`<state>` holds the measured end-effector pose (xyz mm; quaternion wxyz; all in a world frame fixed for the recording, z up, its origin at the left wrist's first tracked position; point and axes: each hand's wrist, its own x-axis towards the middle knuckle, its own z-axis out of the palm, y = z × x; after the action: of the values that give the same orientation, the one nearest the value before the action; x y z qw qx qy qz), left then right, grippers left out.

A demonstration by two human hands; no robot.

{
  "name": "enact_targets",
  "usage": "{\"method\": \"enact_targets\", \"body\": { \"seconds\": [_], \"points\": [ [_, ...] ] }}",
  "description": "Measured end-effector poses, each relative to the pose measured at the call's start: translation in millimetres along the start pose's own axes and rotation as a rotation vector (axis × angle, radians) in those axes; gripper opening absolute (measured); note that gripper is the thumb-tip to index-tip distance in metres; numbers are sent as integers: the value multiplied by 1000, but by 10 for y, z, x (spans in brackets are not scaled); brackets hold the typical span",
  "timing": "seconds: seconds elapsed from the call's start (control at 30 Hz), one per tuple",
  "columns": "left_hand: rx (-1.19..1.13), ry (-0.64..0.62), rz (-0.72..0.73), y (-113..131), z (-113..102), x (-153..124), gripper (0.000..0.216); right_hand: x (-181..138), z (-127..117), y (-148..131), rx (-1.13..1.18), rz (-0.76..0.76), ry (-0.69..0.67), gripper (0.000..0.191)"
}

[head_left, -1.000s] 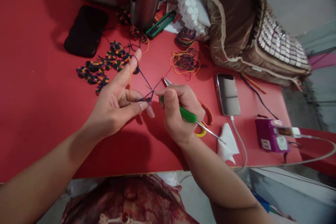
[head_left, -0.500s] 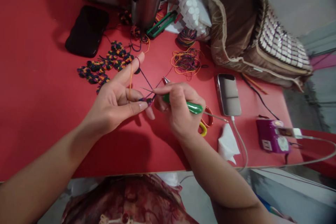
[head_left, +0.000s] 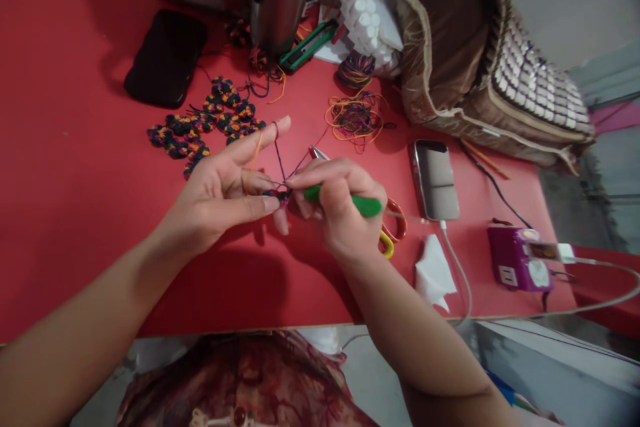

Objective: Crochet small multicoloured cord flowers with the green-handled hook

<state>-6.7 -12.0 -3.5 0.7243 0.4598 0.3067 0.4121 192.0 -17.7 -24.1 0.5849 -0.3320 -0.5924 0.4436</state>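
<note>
My left hand (head_left: 220, 197) pinches a small dark multicoloured crochet piece (head_left: 281, 196) between thumb and fingers. Its raised index finger carries a loop of dark yarn (head_left: 280, 155) that runs down to the piece, and an orange strand crosses the fingers. In my right hand (head_left: 345, 203) is a crochet hook with a green handle (head_left: 367, 205); its thin tip meets the yarn at the piece. Partly hidden behind the right hand lie scissors (head_left: 395, 220) with red and yellow handles. Finished-looking multicoloured crochet clusters (head_left: 220, 113) rest beyond my left hand.
Tangled yarn (head_left: 356, 117) and a yarn ball (head_left: 356, 71) lie past my right hand. A green cutter (head_left: 309, 47), a metal bottle (head_left: 285, 0) and a black phone-like object (head_left: 167, 59) sit farther back. To the right are a charging phone (head_left: 435, 180), tissue (head_left: 434, 273) and purple box (head_left: 517, 257).
My left index finger has tilted lower and to the right, with the yarn now steeper. The hook has shifted slightly left, bringing its tip in against the crochet piece.
</note>
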Motion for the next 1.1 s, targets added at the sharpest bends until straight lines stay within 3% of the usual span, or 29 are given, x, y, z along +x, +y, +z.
{"method": "enact_targets", "body": {
  "seconds": [0.07,0.13,0.27,0.33,0.43,0.63,0.73,0.87,0.97,1.1],
  "points": [
    [39,21,-3,19,-15,-11,85,49,-25,23,85,88,-18,48],
    [67,29,7,27,-15,-28,84,86,-42,22,88,108,-38,50],
    [99,43,30,43,1,-48,86,139,-32,-70,-22,-5,-133,15],
    [112,52,30,58,3,-43,91,151,-21,-120,-80,-18,-161,8],
    [131,80,45,66,-6,-24,92,143,-16,-138,-149,22,-132,7],
    [129,210,208,-5,-27,34,72,89,-16,-66,-204,-13,-28,10],
    [128,217,181,-9,-15,40,77,75,-12,-49,-214,-24,18,10],
    [154,226,105,19,2,32,78,110,-3,4,-69,53,35,27],
    [162,173,107,30,1,25,74,161,-2,64,135,106,-20,51],
    [195,154,82,66,20,-1,75,197,-30,112,117,110,-51,71]
  ]
}}
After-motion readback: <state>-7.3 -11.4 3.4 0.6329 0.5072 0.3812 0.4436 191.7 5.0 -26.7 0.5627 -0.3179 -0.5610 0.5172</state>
